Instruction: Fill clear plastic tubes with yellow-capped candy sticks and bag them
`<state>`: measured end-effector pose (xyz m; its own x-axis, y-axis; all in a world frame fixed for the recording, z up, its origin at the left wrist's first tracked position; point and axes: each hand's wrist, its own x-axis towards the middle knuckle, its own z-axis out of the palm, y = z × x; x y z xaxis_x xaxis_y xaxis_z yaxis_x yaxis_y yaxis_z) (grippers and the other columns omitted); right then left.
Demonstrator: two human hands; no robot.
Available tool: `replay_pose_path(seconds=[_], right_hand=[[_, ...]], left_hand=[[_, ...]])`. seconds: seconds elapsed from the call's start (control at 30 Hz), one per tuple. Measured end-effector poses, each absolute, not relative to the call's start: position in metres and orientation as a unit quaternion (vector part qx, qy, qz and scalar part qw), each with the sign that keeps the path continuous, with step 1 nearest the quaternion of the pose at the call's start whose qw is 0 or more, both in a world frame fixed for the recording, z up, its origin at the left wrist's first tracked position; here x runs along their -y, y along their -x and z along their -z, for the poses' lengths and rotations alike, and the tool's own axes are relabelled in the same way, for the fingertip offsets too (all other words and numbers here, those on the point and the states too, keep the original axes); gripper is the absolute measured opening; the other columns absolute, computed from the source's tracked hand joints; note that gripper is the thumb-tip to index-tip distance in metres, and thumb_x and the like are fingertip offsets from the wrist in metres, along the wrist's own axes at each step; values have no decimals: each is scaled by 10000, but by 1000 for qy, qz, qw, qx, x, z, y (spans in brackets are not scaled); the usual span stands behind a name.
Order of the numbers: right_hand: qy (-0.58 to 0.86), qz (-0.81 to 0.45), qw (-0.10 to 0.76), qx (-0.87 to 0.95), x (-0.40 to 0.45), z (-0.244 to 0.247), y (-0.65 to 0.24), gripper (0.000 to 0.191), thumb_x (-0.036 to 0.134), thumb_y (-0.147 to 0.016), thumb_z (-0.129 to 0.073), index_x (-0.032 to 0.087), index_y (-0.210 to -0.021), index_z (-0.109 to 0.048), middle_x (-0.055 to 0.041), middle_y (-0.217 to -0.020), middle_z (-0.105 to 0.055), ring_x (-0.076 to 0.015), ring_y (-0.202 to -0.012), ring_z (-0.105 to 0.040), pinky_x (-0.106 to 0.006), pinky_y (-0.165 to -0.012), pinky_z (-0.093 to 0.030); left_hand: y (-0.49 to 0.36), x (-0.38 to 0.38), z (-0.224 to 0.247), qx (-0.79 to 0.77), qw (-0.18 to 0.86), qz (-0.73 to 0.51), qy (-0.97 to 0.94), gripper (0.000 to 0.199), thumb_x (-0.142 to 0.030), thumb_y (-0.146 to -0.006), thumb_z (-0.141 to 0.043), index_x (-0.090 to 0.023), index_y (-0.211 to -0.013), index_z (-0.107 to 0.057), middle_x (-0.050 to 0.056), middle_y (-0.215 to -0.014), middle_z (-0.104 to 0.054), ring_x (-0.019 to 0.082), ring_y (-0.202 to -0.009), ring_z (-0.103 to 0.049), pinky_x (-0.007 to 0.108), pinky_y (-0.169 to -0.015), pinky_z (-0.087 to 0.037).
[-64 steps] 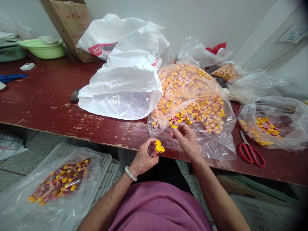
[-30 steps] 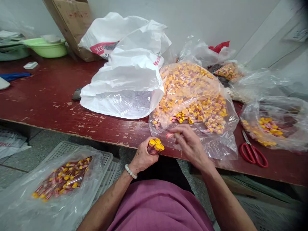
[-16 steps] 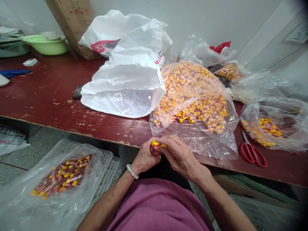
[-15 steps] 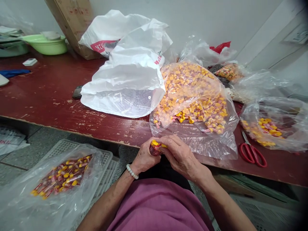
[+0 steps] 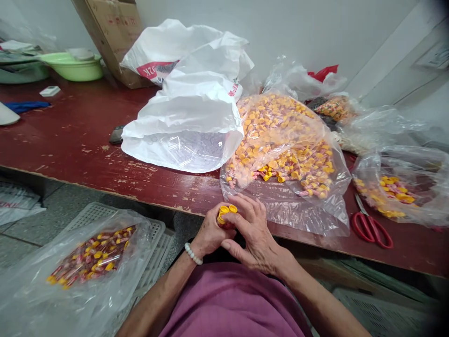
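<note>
My left hand (image 5: 209, 234), a pale bead bracelet at its wrist, is wrapped round a small bunch of yellow-capped red tubes (image 5: 223, 215). Their yellow ends point up, and most of their length is hidden in the fist. My right hand (image 5: 255, 238) lies against the bunch from the right, its fingers apart and one finger at the caps. Beyond my hands, a big clear bag (image 5: 305, 215) on the table is filled with yellow-capped pieces. To its left, a white sack (image 5: 182, 114) lies with its mouth towards me, showing clear tube-like pieces (image 5: 189, 147).
Red-handled scissors (image 5: 372, 229) lie right on the worn red table (image 5: 70, 135), near another clear bag (image 5: 431, 201) of yellow-capped pieces. Low at left, a plastic bag (image 5: 28, 290) of filled tubes rests on white crates (image 5: 156, 229). A green basin (image 5: 77, 70) and carton (image 5: 115, 32) stand behind.
My right fingers have opened and spread away from the bunch in my left hand. More yellow tops now show in my left hand. The view has shifted slightly.
</note>
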<state>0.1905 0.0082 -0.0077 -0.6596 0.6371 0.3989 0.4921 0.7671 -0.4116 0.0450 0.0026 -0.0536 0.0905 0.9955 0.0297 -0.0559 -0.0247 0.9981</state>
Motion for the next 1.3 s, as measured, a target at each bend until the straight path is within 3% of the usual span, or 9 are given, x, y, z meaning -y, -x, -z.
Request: replay_pose_path(seconds=[0.13, 0.23, 0.37, 0.6, 0.8, 1.13, 1.2, 1.3], right_hand=[[342, -165, 299, 875, -20, 9, -200, 613, 494, -807, -558, 221, -1324, -374, -130, -1463, -246, -293, -1340, -259, -492, -1054, -285], [332, -152, 303, 880, -24, 14, -202, 848, 545, -730, -636, 204, -1396, -237, -149, -1417, -323, -290, -1315, -296, -480, -1052, -299], [284, -128, 258, 915, -20, 32, -191, 1019, 557, -594, -747, 187, -1393, -233, -146, -1331, -446, -317, -1252, -352, -515, -1030, -295], [271, -155, 329, 891, -20, 45, -176, 723, 308, -668, -742, 188, -1275, -368, -123, -1108, -551, -258, -1014, -507, -430, -866, -437], [262, -135, 269, 917, -17, 40, -172, 954, 449, -615, -771, 158, -1367, -262, -184, -1283, -430, -312, -1161, -408, -483, -939, -384], [210, -57, 281, 935, -12, 58, -155, 755, 485, -692, -694, 161, -1304, -391, -145, -1041, -554, -275, -897, -508, -431, -766, -415], [200, -77, 249, 945, -8, 62, -145, 784, 521, -700, -673, 156, -1324, -369, -155, -1093, -552, -280, -927, -517, -429, -772, -417], [192, -102, 221, 951, -1, 69, -129, 872, 599, -698, -628, 153, -1373, -301, -207, -1321, -414, -342, -1126, -451, -499, -863, -392]], left_hand=[[-41, -1, 56, -436, 624, -498, -415, 402, -68, -540, -694, -152, -910, -560, -21, -749, -573, 95, -600, -479, 216, -549, -419], [-37, 1, 57, -406, 667, -506, -368, 400, -54, -518, -708, -147, -882, -572, -25, -727, -557, 97, -612, -477, 212, -554, -412], [-37, 4, 61, -374, 699, -499, -351, 286, -18, -517, -669, -119, -773, -593, -20, -694, -548, 104, -634, -485, 226, -598, -418], [-46, 7, 56, -352, 746, -502, -259, 221, 0, -466, -651, -104, -653, -596, -26, -646, -554, 90, -609, -480, 211, -578, -392], [-47, 7, 57, -361, 752, -503, -226, 213, -6, -442, -588, -120, -622, -578, -13, -621, -544, 98, -588, -465, 213, -519, -362], [-30, 27, 69, -354, 777, -479, -206, 140, -20, -425, -605, -104, -508, -529, -23, -483, -498, 60, -449, -410, 202, -432, -267], [-20, 36, 76, -365, 766, -498, -180, 131, -17, -429, -596, -101, -510, -537, -21, -483, -505, 62, -453, -428, 196, -435, -287], [18, 52, 88, -369, 749, -534, -134, 207, -29, -451, -619, -114, -638, -602, -5, -595, -575, 106, -522, -528, 239, -523, -430]])
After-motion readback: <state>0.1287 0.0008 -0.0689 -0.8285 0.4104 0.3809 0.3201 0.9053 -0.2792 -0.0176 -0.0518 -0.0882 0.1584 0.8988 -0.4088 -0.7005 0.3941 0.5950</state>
